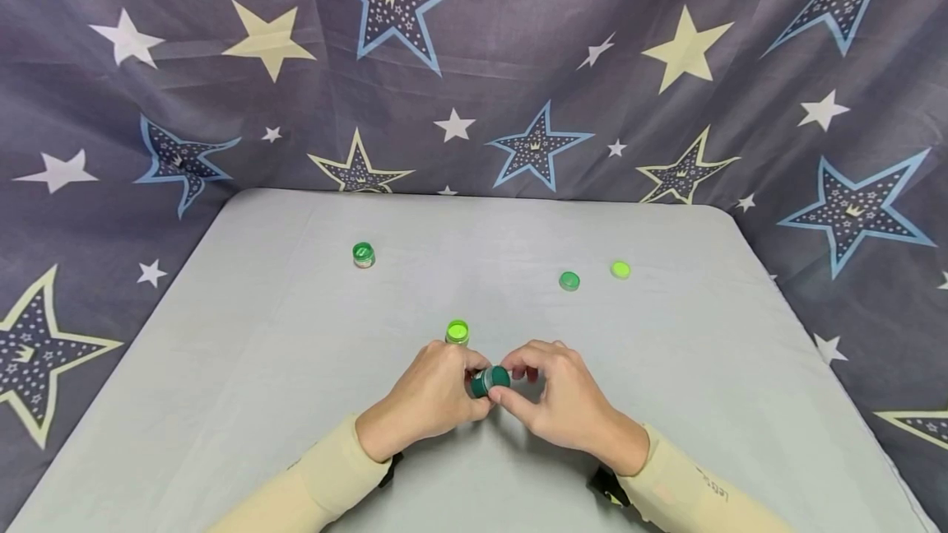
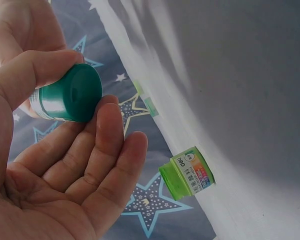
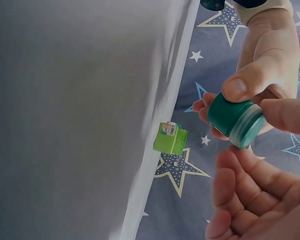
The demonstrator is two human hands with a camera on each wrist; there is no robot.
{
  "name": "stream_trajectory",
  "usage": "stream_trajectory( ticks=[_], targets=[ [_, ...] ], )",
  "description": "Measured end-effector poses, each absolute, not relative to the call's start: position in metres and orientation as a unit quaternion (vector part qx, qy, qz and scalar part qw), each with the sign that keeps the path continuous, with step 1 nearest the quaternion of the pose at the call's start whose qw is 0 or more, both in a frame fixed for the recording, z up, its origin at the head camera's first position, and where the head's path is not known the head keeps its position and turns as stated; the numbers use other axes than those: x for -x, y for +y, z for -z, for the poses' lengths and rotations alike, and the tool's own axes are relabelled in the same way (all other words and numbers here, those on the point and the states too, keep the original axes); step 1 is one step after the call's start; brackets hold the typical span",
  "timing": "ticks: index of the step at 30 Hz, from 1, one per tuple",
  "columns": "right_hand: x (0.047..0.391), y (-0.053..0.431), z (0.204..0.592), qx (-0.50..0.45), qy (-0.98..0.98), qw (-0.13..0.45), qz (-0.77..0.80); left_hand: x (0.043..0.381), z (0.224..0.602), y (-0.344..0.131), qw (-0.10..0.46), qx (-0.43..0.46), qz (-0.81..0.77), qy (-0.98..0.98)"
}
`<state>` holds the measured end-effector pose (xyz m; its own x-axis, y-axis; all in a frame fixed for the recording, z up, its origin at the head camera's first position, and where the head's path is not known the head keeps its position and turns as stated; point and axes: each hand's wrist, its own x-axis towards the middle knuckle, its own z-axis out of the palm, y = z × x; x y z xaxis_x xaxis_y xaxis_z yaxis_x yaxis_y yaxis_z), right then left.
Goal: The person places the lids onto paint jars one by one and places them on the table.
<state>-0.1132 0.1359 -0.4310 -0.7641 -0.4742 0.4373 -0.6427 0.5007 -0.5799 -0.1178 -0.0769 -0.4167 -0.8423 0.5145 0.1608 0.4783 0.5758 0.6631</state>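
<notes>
My left hand (image 1: 437, 389) grips a dark green paint jar (image 3: 227, 112), tilted on its side above the near part of the table. Its teal lid (image 3: 252, 131) is on and faces my right hand (image 1: 566, 397). The thumb and fingertips of that hand pinch the lid's edge. In the left wrist view the jar's smooth rounded bottom (image 2: 82, 92) shows between thumb and fingers. Just beyond the left hand an uncapped light green paint jar (image 2: 190, 172) stands upright on the table, its label partly showing.
Farther back on the left stands another green jar (image 1: 363, 255). Two loose lids, a green lid (image 1: 569, 280) and a light green lid (image 1: 620, 270), lie toward the back right. The white-covered table (image 1: 296, 311) ends at a star-patterned curtain (image 1: 504, 81).
</notes>
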Motion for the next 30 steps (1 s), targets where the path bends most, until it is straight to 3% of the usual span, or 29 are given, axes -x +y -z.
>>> stream_trajectory(
  ticks=[30],
  targets=[
    [0.1136,0.1385,0.4300,-0.341,-0.851,0.108,-0.384,0.1177,0.4165,-0.0777,0.023,-0.285,-0.365,0.886]
  ],
)
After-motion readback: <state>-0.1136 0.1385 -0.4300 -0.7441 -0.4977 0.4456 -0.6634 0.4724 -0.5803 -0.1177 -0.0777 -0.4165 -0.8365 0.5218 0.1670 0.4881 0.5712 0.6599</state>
